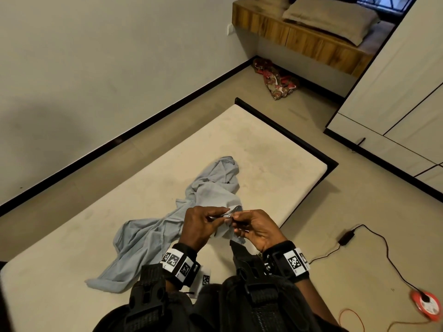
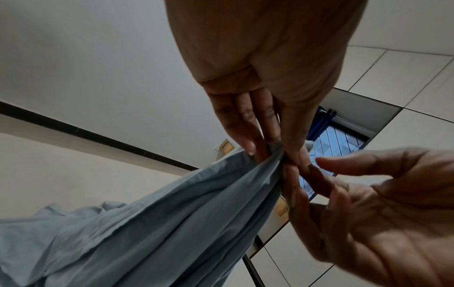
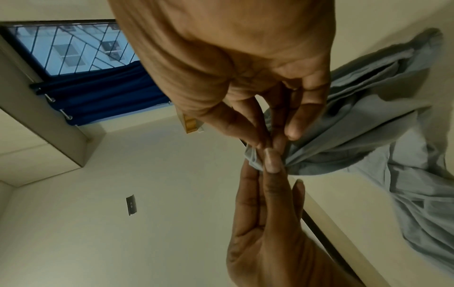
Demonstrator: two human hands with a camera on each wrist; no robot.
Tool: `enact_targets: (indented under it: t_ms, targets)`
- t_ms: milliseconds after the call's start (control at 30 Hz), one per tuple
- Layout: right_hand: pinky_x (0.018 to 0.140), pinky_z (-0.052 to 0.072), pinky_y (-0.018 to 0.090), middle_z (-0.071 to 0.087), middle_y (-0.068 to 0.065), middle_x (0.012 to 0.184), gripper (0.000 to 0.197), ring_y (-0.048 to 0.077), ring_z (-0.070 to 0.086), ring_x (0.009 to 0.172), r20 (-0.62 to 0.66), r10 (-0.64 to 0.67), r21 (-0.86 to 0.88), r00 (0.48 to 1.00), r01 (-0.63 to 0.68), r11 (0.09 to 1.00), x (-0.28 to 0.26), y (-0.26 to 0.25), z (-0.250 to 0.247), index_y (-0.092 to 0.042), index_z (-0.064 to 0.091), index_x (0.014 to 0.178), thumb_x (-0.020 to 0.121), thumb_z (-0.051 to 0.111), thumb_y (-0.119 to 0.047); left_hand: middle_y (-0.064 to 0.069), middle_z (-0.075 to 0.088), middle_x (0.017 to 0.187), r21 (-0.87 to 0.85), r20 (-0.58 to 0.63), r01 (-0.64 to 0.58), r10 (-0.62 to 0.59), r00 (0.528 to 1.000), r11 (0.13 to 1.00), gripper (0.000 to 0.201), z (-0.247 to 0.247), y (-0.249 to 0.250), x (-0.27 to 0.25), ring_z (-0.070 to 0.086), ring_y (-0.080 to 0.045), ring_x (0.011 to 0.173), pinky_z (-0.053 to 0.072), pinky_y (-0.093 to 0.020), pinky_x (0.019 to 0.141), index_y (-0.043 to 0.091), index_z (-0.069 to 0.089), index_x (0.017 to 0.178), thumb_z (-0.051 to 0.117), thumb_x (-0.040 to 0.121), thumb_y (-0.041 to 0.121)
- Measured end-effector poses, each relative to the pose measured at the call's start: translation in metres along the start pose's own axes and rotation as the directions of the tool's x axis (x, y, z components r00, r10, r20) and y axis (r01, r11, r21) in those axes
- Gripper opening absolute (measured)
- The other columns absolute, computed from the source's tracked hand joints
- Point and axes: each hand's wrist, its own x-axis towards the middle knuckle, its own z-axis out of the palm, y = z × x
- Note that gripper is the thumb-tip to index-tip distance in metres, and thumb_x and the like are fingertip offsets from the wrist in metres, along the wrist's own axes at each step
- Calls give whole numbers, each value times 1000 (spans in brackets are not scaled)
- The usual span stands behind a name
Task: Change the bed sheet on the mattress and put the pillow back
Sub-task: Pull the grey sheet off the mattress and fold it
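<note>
Both hands meet close to the camera, just above the near edge of the mattress [image 1: 251, 149]. Left hand [image 1: 203, 224] pinches a bunched bit of the blue-grey bed sheet [image 1: 153, 238] between thumb and fingers [image 2: 242, 124]. Right hand [image 1: 256, 228] pinches the same bit from the other side, with its fingertips touching the left ones. So each grip is closed tight on the sheet, with the other fingers loosely curled.

Each wrist has a black band [image 1: 178, 263] with white tags that carry black square code marks. No words on them can be read.

From the hands the sheet hangs down and lies crumpled on the bare, cream mattress. One part runs to the near left corner and one part runs toward the middle. The far half of the mattress has nothing but its own cover showing. A dark bed frame [image 1: 287, 133] shows along its far and right edges.

A tan pillow [image 1: 328, 20] lies on a wooden bench [image 1: 294, 39] by the window, well apart from the bed. A red patterned cloth [image 1: 275, 79] sits in a heap on the floor under that bench. White cupboard doors [image 1: 395, 97] stand at the right. On the floor beside the bed lie a black power cable [image 1: 374, 238] with a small black box, and a red cord reel [image 1: 426, 304] with an orange cord.
</note>
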Motion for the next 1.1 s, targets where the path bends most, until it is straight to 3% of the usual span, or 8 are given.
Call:
enact_targets:
  t_ms: [167,267,367,567,733,833,900,1100]
  targets:
    - [64,52,28,73,13,77,13,16,67,66,22,-46,-72,999,47,996,3,1,-3,3,75,91,84,63,3,18,77,87,51,-27,-9,10,1000,999,18,-6,-3,4,69,-3,85,48,-14,72,31,83,94,86,76,30]
    - [61,52,27,74,17,86,18,19,67,72,40,-81,-147,996,86,985,8,3,-2,6,75,95,83,62,4,15,78,87,20,-29,22,-21,999,1000,17,-9,-2,11,71,-2,86,57,-25,78,26,84,92,87,76,23]
    - [53,46,26,69,16,77,21,23,59,66,-41,-171,-280,984,153,948,20,4,-3,4,70,89,81,52,11,10,78,87,16,-67,31,-30,997,999,14,-17,4,27,74,-2,85,61,-32,80,17,84,91,87,78,20]
    - [53,45,29,71,17,71,29,21,60,57,-235,-339,-388,911,231,892,48,0,-23,-3,68,71,80,45,12,9,78,87,84,-173,-134,146,974,987,12,-47,36,64,73,1,83,61,-27,76,17,83,91,87,79,17]
    - [53,51,30,70,18,65,30,27,63,58,-211,-328,-482,921,194,855,79,20,-25,-8,72,64,79,55,10,7,78,88,143,-239,-232,261,935,962,13,-71,67,85,74,0,82,61,-27,74,17,84,91,88,79,23]
    - [68,60,41,75,12,78,13,35,72,76,-167,-410,-688,897,192,700,100,32,-11,-15,78,78,81,66,-11,6,78,88,189,-239,-287,327,914,939,15,-82,92,96,74,0,81,62,-28,76,17,83,91,87,80,26]
    - [75,56,37,75,15,94,19,38,69,93,-178,-468,-800,866,149,581,115,35,-4,-13,77,94,86,68,-28,4,79,88,196,-245,-310,353,903,930,16,-91,107,100,74,-3,80,62,-31,74,15,83,92,86,81,27]
    - [66,45,34,57,15,91,52,39,60,83,-242,-668,-791,704,255,556,132,14,7,-13,70,99,86,42,-55,7,78,85,171,-319,-335,374,871,926,8,-125,137,99,74,-8,75,63,-38,67,15,82,91,83,84,18]
